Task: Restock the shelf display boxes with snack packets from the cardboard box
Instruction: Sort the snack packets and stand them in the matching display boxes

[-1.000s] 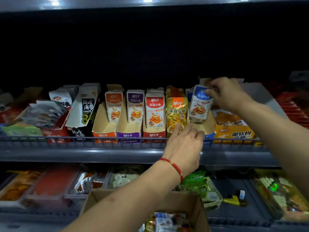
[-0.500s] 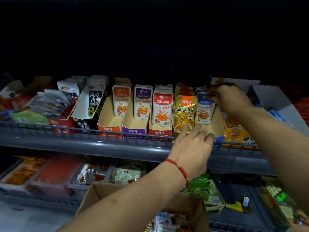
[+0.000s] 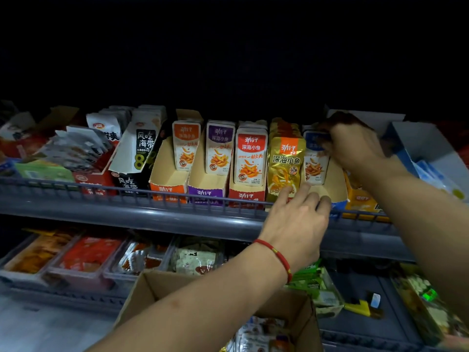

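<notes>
2 hands, right hand (image 3: pixel 355 146) pinching blue-topped packet (image 3: pixel 314 161) upright, left hand (image 3: pixel 297 219) loose-fingered on display box (image 3: pixel 337 196) front

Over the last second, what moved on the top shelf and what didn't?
The right hand carried the blue packet down from a raised tilt into the blue box; it now stands upright behind the box front, top still pinched. The left hand stayed open at the box's front edge. The gold, red, purple and orange packets kept their places.
</notes>
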`<state>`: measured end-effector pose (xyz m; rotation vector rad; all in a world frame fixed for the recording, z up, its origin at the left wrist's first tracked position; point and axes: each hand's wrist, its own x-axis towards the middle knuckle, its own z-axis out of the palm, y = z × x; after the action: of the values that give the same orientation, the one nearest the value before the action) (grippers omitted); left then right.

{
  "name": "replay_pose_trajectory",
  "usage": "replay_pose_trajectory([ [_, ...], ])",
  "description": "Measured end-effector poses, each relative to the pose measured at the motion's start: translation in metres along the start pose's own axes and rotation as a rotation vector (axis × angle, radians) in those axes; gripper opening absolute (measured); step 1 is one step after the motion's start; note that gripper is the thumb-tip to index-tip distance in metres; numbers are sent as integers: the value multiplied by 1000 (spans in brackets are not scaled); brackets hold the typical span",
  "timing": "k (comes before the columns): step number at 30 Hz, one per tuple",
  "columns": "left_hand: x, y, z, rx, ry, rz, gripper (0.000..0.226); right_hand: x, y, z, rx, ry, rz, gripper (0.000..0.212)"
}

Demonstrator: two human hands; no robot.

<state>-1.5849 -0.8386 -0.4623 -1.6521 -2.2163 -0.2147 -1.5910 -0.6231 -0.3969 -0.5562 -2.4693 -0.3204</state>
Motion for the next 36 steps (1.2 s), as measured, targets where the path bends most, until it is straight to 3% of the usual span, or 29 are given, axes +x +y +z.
replay_pose_trajectory([
  [9, -10, -3, -3, -52, 63, 23, 82, -30, 1, -6, 35, 114, -24, 34],
  [14, -62, -28, -17, -153, 168, 37, 54, -84, -27, -29, 300, 260, -72, 26],
  [18, -130, -51, -1, -274, 215, 22, 24, -159, -75, -42, 438, 225, -98, 16],
  [20, -162, -56, 18, -320, 108, -21, 20, -192, -96, -37, 500, 129, -82, 16],
  [25, -205, -54, 78, -455, -393, -361, 22, -238, -124, -12, 480, -276, -68, 16],
  [28, -213, -55, 117, -566, -507, -529, 22, -246, -120, -5, 465, -374, -54, 17],
  [31, -207, -47, 144, -525, -535, -480, 33, -249, -114, -2, 467, -383, -31, 16],
  [36, -189, -36, 174, -189, -544, -295, 44, -247, -107, -1, 489, -391, 16, 15],
])
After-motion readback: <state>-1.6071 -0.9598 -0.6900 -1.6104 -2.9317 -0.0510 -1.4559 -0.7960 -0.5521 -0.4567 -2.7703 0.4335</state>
